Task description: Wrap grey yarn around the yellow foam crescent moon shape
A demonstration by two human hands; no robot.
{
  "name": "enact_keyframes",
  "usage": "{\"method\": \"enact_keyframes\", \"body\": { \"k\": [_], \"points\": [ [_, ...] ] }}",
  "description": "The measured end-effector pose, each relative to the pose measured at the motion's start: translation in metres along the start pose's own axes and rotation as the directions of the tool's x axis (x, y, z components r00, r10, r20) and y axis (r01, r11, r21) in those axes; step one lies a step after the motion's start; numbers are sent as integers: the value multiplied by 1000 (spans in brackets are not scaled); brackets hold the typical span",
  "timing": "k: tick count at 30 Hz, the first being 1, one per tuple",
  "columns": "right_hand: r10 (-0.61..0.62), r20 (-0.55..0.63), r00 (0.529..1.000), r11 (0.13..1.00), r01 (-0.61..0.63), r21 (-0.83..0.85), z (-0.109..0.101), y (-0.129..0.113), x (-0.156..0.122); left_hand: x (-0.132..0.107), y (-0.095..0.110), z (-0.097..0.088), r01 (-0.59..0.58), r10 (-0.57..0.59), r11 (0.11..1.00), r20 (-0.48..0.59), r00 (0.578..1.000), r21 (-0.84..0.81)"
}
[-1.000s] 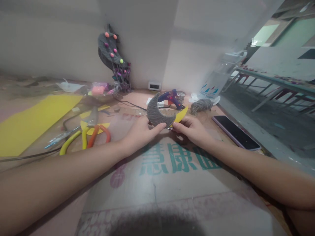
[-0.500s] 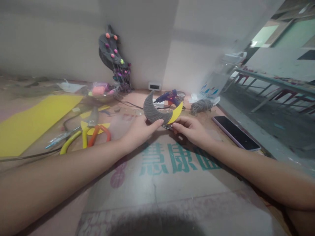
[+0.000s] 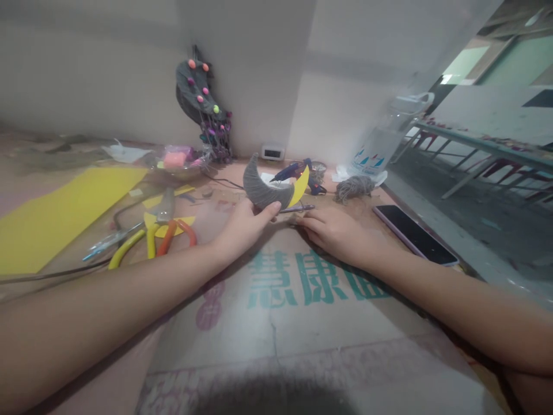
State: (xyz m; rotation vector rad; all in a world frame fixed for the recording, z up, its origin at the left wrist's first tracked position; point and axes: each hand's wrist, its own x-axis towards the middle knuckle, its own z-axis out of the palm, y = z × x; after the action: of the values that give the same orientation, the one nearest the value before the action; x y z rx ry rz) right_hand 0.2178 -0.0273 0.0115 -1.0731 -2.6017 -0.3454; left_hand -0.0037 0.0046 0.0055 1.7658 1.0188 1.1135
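My left hand [image 3: 248,227] is closed on a crescent moon [image 3: 264,193], its thumb pressed on the front. Grey yarn is wound round most of the crescent, and its right tip is bare yellow. Just to the right, my right hand [image 3: 334,233] has its fingers pinched together, knuckles up, apart from the crescent. A small bit of what looks like grey yarn [image 3: 294,220] shows at its fingertips; the rest is hidden. Between the hands and the crescent's lower edge, a slim dark pen-like thing [image 3: 298,208] lies on the table.
Behind the crescent lies a blue glue gun [image 3: 289,172]. Grey yarn [image 3: 355,188], a plastic bottle [image 3: 374,153] and a phone [image 3: 415,235] are at right. At left are pliers [image 3: 151,236] and yellow sheet [image 3: 64,213]. A grey decorated crescent [image 3: 192,92] leans against the wall.
The crescent has shifted slightly left and up in my left hand. My right hand has drawn away from its yellow tip and turned knuckles up. The pen-like thing shows more.
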Motion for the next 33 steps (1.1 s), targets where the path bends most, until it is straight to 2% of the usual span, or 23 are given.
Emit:
{"method": "enact_keyframes", "body": {
  "k": [2, 8, 16, 20, 27, 33],
  "points": [
    [8, -19, 1000, 1000, -8, -10, -5, -6, -1, 1, -1, 0, 18, -18, 1000, -7, 1000, 1],
    [6, -191, 982, 1000, -4, 11, -19, -15, -10, 1, 5, 0, 50, -50, 999, -12, 999, -17],
    [201, -180, 963, 980, -196, 42, -15, -4, -4, -3, 9, 3, 55, -55, 988, -2, 998, -148],
    [150, -153, 977, 986, -158, -43, -11, -4, -4, -3, 8, 3, 61, -63, 988, -9, 998, -145],
    [38, -197, 980, 988, -66, -138, -3, 1, -9, 0, 3, 5, 36, -36, 989, -1, 999, -145],
    [30, -173, 984, 986, -58, -159, -5, -1, -9, 0, 3, 5, 28, -25, 988, 18, 1000, -150]
  ]
}}
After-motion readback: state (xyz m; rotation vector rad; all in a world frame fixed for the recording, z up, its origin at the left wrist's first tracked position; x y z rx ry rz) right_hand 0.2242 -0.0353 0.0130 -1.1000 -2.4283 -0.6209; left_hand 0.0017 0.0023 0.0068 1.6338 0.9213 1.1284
